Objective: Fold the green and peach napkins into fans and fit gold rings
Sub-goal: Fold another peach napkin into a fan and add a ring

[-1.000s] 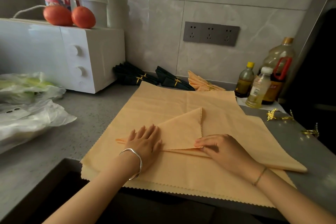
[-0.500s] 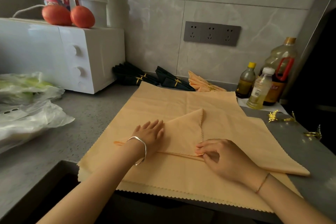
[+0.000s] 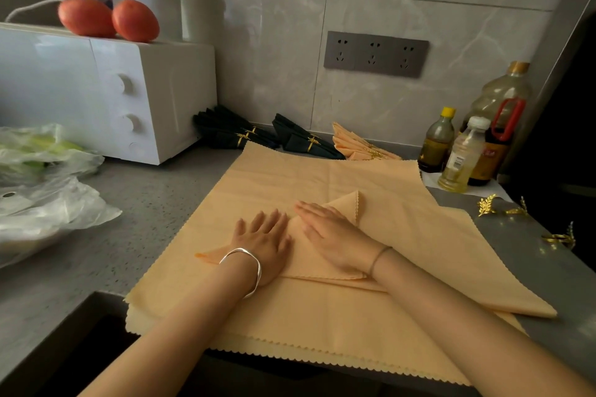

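Observation:
A stack of peach napkins point(image 3: 290, 177) lies spread on the grey counter. The top napkin is folded into a triangle point(image 3: 435, 242) with a corner flap point(image 3: 350, 206) turned back toward me. My left hand point(image 3: 263, 243) presses flat on the flap's left part, fingers straight. My right hand point(image 3: 332, 234) lies flat beside it on the flap, fingers pointing up-left. Finished dark green fans with gold rings point(image 3: 235, 132) point(image 3: 303, 140) and a peach fan point(image 3: 361, 145) lie by the wall. Loose gold rings point(image 3: 487, 205) point(image 3: 559, 237) sit at the right.
A white microwave point(image 3: 106, 97) with two tomatoes point(image 3: 109, 18) stands at the back left. Plastic bags point(image 3: 42, 190) lie at the left. Oil bottles point(image 3: 461, 155) stand at the back right. A dark sink edge point(image 3: 64, 342) runs below the napkins.
My right hand let go of the pinched fold edge and moved up-left onto the flap, now lying flat. My left hand shifted slightly forward, still pressing the cloth.

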`<action>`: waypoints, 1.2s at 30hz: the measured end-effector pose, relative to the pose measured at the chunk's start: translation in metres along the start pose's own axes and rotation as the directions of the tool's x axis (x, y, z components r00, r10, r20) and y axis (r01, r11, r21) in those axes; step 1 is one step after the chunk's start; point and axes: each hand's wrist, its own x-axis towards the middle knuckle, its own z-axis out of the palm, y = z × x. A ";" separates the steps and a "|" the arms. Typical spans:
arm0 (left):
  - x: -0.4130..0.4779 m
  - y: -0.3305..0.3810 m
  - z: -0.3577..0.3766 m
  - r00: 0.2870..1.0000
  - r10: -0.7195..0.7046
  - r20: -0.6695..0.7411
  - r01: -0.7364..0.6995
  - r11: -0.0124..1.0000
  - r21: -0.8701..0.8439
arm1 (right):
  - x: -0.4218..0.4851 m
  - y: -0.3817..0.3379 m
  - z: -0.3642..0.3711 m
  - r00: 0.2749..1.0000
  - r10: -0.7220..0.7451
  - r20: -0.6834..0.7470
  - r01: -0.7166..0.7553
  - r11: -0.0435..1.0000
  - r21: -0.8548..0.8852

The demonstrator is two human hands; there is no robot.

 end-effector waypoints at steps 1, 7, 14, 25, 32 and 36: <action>0.000 0.000 0.000 1.000 0.000 -0.002 0.000 1.000 0.003 | 0.007 0.001 0.006 0.999 0.003 0.052 -0.002 0.999 -0.035; 0.001 0.000 0.002 1.000 -0.001 -0.012 0.001 1.000 0.012 | 0.009 0.027 0.016 0.989 0.025 0.145 -0.016 0.998 -0.061; 0.002 -0.001 0.003 1.000 -0.001 -0.005 0.001 1.000 0.019 | 0.005 0.091 -0.003 0.967 0.212 0.140 -0.201 0.975 -0.091; 0.019 0.034 -0.014 0.995 -0.019 0.094 0.016 0.999 0.040 | -0.009 0.160 -0.046 0.874 0.485 0.042 -0.477 0.836 0.271; 0.033 0.077 0.005 0.999 0.031 0.009 -0.030 0.998 -0.049 | -0.003 0.174 -0.053 0.849 0.525 0.063 -0.529 0.847 0.057; 0.033 0.078 0.008 1.000 0.013 -0.026 -0.014 0.999 -0.044 | 0.000 0.177 -0.064 0.822 0.556 0.122 -0.564 0.825 0.042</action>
